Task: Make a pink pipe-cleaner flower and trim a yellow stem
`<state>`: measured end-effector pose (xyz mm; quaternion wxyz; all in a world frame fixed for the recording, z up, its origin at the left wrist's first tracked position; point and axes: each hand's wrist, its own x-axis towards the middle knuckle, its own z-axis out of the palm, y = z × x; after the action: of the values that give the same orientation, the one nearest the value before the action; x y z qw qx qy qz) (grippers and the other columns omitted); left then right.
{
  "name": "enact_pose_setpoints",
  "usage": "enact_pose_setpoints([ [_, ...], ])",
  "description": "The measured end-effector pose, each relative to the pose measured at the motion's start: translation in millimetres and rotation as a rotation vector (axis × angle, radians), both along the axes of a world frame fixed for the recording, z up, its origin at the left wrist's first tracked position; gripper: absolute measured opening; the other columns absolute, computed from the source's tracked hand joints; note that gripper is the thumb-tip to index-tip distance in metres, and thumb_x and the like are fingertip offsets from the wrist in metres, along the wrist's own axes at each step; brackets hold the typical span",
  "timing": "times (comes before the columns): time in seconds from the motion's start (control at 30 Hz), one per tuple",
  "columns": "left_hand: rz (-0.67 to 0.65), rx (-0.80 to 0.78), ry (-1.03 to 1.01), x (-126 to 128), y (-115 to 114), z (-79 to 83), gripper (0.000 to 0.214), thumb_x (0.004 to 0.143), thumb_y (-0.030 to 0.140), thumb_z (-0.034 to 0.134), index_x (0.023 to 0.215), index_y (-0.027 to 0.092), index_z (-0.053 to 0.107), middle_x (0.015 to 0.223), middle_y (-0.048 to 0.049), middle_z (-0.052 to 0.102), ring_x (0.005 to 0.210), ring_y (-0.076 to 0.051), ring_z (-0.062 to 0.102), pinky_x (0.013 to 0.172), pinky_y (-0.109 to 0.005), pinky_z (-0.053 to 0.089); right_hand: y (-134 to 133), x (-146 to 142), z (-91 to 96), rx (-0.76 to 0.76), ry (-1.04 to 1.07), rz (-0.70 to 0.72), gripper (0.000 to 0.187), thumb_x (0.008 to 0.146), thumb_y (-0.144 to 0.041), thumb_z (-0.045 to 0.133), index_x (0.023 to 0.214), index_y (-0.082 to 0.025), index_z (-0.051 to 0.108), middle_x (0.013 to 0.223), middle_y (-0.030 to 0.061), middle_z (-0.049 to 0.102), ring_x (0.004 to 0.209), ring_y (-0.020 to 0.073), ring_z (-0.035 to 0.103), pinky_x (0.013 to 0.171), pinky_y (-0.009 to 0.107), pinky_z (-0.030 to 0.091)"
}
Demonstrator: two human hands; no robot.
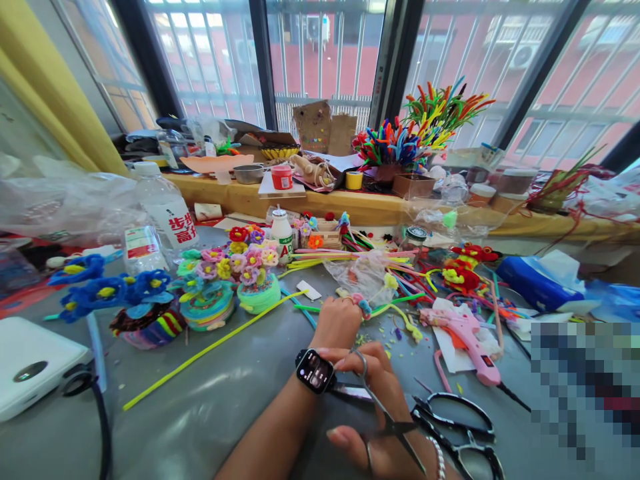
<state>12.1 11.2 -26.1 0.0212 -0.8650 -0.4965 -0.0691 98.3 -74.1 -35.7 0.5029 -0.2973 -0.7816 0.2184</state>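
My left hand (337,323) is over the table, back up, with its fingers curled and their tips hidden. A small pink and blue fuzzy flower (363,305) shows just beyond its fingers; I cannot tell whether they hold it. On that wrist is a black smartwatch (315,371) with a lit screen. My right hand (387,380) holds small metal scissors (400,428) by the finger loops, and a fingertip touches the watch's edge. Larger black-handled scissors (463,408) lie partly under my right hand. A yellow pipe cleaner (215,350) lies to the left.
Pipe-cleaner flower pots (259,293) stand at left, beside a plastic bottle (173,213). A pink glue gun (473,343) with a cord lies at right, near a blue tissue pack (540,283). Loose pipe cleaners (330,257) spread behind my hands. A white device (37,367) sits far left.
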Motion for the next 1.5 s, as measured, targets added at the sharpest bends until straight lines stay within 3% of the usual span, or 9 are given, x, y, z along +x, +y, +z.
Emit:
enact_pose_setpoints([
  [0.33, -0.011, 0.026, -0.013, -2, 1, -6.9, 0.021, 0.075, 0.007, 0.037, 0.078, 0.011, 0.058, 0.075, -0.0114, 0.062, 0.074, -0.022, 0.057, 0.064, -0.033, 0.038, 0, -1, -2.0, -0.002, -0.087, 0.074, 0.047, 0.065, -0.050, 0.053, 0.102, -0.024, 0.040, 0.102, 0.0046, 0.058, 0.077, 0.0195, 0.050, 0.067, 0.031, 0.043],
  [0.57, -0.002, 0.013, 0.000, 0, 0, -3.2, 0.022, 0.076, 0.007, 0.036, 0.079, 0.010, 0.058, 0.075, -0.0130, 0.062, 0.074, -0.022, 0.058, 0.064, -0.034, 0.039, 0, 0, -2.8, 0.012, -0.034, 0.025, 0.042, 0.069, -0.046, 0.049, 0.103, -0.025, 0.039, 0.103, 0.0045, 0.057, 0.078, 0.0200, 0.050, 0.067, 0.033, 0.042],
  [0.83, -0.009, 0.012, -0.005, -1, -1, -2.7, 0.022, 0.076, 0.008, 0.036, 0.078, 0.010, 0.058, 0.074, -0.0118, 0.062, 0.076, -0.022, 0.057, 0.065, -0.034, 0.039, 0, 2, 1.2, 0.017, -0.046, 0.039, 0.040, 0.070, -0.050, 0.046, 0.100, -0.024, 0.043, 0.086, 0.0043, 0.061, 0.071, 0.0189, 0.050, 0.063, 0.031, 0.042],
  [1.03, 0.000, 0.007, 0.006, 0, -1, -1.7, 0.023, 0.076, 0.006, 0.036, 0.078, 0.009, 0.058, 0.075, -0.0127, 0.062, 0.074, -0.023, 0.058, 0.064, -0.034, 0.039, 0, 4, 0.3, 0.001, 0.011, -0.008, 0.038, 0.072, -0.050, 0.043, 0.099, -0.023, 0.042, 0.100, 0.0053, 0.059, 0.074, 0.0195, 0.049, 0.065, 0.032, 0.041],
  [1.5, 0.015, 0.034, 0.006, 1, -1, -1.8, 0.023, 0.075, 0.005, 0.036, 0.076, 0.008, 0.059, 0.072, -0.0131, 0.063, 0.072, -0.023, 0.059, 0.062, -0.032, 0.038, 0, 10, -3.7, -0.040, 0.007, -0.026, 0.038, 0.075, -0.047, 0.042, 0.103, -0.023, 0.037, 0.104, 0.0053, 0.054, 0.084, 0.0204, 0.045, 0.076, 0.035, 0.035],
])
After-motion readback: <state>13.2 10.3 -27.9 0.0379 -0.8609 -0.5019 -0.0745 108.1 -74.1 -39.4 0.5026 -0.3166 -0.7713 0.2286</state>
